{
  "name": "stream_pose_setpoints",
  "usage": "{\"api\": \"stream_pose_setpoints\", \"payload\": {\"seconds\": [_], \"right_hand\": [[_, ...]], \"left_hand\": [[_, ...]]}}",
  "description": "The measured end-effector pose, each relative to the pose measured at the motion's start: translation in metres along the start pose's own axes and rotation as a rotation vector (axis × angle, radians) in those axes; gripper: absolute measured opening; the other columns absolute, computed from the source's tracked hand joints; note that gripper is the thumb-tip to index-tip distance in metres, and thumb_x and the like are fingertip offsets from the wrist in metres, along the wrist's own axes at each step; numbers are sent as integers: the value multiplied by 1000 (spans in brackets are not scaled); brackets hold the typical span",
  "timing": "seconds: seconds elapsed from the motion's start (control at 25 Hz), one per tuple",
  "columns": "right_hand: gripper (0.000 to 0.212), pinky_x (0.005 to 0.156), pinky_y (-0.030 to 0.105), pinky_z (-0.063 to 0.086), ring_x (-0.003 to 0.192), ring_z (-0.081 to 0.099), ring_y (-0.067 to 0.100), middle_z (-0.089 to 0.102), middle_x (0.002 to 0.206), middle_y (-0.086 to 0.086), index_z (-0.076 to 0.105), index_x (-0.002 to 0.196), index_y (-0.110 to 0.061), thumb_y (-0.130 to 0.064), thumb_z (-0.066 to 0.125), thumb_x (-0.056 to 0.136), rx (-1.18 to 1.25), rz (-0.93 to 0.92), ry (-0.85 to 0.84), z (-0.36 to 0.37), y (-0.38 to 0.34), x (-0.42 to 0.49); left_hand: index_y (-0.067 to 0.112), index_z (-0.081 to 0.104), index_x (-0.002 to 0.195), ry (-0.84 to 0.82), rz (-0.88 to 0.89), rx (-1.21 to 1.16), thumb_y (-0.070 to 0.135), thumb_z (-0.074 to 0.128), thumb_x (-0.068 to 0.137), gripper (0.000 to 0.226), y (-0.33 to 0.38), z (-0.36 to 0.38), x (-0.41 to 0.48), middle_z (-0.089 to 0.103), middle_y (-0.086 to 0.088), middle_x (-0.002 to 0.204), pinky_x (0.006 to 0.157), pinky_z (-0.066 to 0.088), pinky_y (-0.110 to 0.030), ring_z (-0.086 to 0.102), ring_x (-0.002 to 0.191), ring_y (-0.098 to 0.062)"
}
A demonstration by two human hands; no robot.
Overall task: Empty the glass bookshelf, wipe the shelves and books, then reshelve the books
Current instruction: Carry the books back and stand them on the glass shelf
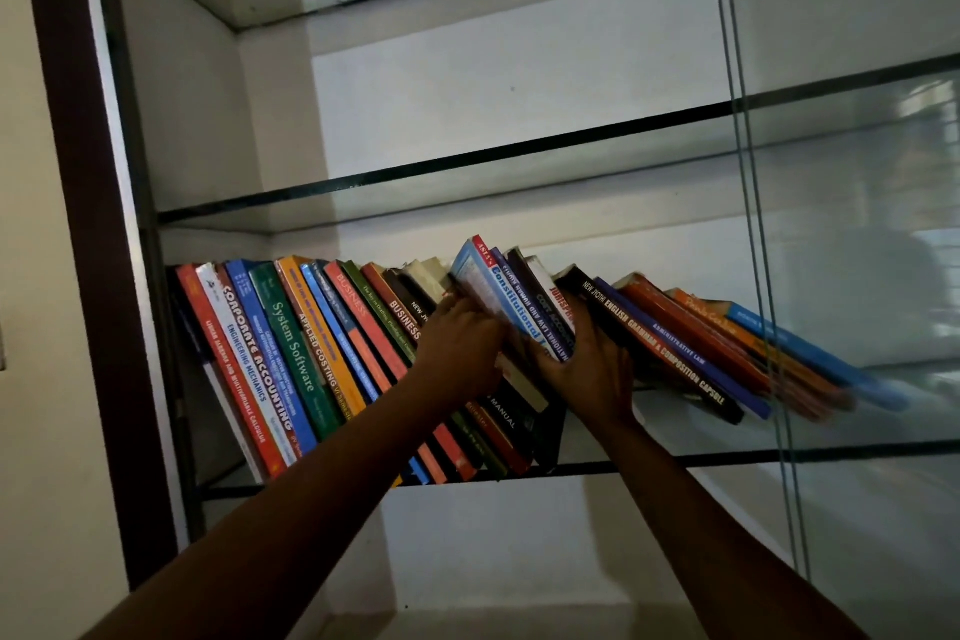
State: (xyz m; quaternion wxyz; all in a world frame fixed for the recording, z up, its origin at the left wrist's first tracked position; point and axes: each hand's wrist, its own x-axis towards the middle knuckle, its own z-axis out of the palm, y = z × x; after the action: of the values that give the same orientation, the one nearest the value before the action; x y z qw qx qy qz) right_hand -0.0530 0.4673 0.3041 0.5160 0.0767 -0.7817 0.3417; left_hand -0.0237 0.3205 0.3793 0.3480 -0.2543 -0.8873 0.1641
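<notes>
A row of books [291, 353] fills one glass shelf [727, 457] of the bookshelf, standing on the left and leaning flat toward the right. Both my hands reach up into the middle of the row. My left hand [460, 353] grips the left side of a small bundle of books [511, 307], its fingers curled behind a light blue cover. My right hand [587, 364] holds the bundle's right side and bottom, thumb up along the spines. The bundle sticks out above its neighbours.
The glass shelves above [467, 172] hold nothing. A dark wooden frame [78, 224] runs down the left. A sliding glass door [857, 276] covers the right part, with its edge near the leaning books [727, 343]. Below the book shelf is a white back wall [493, 535].
</notes>
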Motion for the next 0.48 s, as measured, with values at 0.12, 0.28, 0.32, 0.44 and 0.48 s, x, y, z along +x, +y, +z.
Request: {"api": "stream_pose_setpoints", "payload": {"seconds": [0.12,0.28,0.32,0.44,0.48], "right_hand": [[82,97,49,40,123,47,37,51,131,20,35,141,-9,-38,74,75,24,6,-31,-2,-1,1],[84,96,46,40,123,46,37,50,131,21,35,141,-9,-40,75,74,31,16,-14,-5,1,1],[84,94,45,42,120,49,37,52,129,20,36,141,-10,-42,75,73,29,19,8,-5,1,1],[81,92,40,42,118,51,34,55,127,17,40,139,-13,-44,75,73,47,36,59,-5,2,2],[80,92,39,42,118,51,33,55,127,16,40,139,-15,-46,73,74,55,38,57,-5,1,2]], "left_hand": [[15,55,125,-62,-5,165,21,59,90,36,14,3,20,58,-8,129,108,33,-39,52,121,-24],[10,51,131,-69,201,259,14,49,94,37,19,8,14,51,-11,137,114,21,-47,46,128,-28],[12,54,128,-3,294,214,10,52,91,37,14,9,8,54,-10,135,115,17,-49,45,129,-28],[15,67,113,219,524,91,4,71,71,43,-7,8,-5,66,-6,118,108,20,-55,55,121,-28],[16,67,112,254,559,68,7,69,71,42,-12,11,-9,67,-6,117,104,23,-57,57,119,-28]]}}
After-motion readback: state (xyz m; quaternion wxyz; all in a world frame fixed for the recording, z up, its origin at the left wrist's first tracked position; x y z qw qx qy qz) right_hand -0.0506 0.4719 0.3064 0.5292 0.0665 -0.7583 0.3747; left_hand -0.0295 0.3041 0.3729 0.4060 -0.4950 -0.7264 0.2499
